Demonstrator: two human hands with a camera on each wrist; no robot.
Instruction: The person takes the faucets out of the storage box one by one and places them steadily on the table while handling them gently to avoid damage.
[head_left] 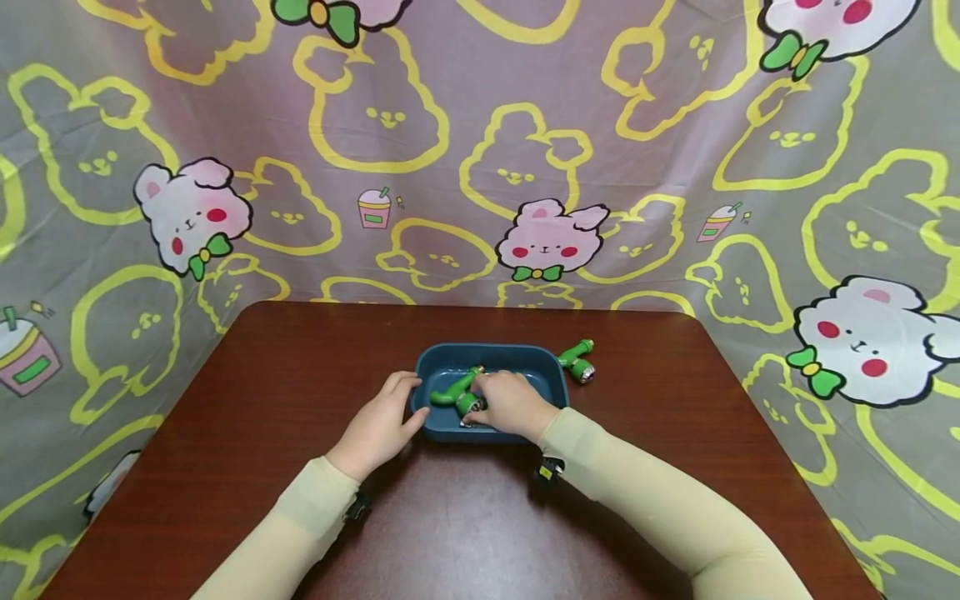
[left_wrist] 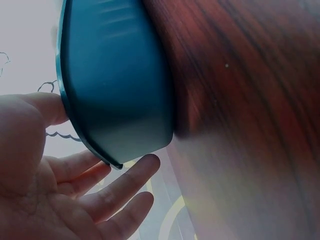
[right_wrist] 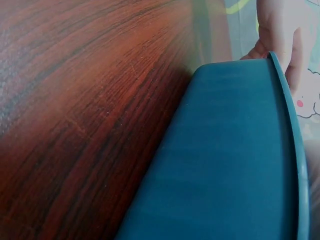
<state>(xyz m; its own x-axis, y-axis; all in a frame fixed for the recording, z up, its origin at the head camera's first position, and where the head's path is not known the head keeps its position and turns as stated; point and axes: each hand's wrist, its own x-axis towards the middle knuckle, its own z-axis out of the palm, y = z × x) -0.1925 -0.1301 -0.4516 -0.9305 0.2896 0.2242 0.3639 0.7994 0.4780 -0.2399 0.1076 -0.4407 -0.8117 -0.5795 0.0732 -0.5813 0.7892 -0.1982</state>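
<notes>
A dark blue basin [head_left: 491, 435] stands on the table; its outer wall [left_wrist: 115, 75] also fills much of the left wrist view. My left hand [head_left: 378, 427] is at the basin's left end, thumb and fingers spread, touching the rim [left_wrist: 70, 117]. Inside the basin lies a green tap-like piece [head_left: 452, 393] with a brass tip and a silver end. My right hand [head_left: 516, 405] reaches over the near rim and pinches this green piece near its silver end. In the right wrist view the basin wall [right_wrist: 225, 150] hides most of what the right hand holds.
A second green piece [head_left: 576, 362] with a silver end lies on the brown table [head_left: 315, 350], just outside the basin's right end. A patterned cloth [head_left: 450, 100] hangs behind the table and along both sides.
</notes>
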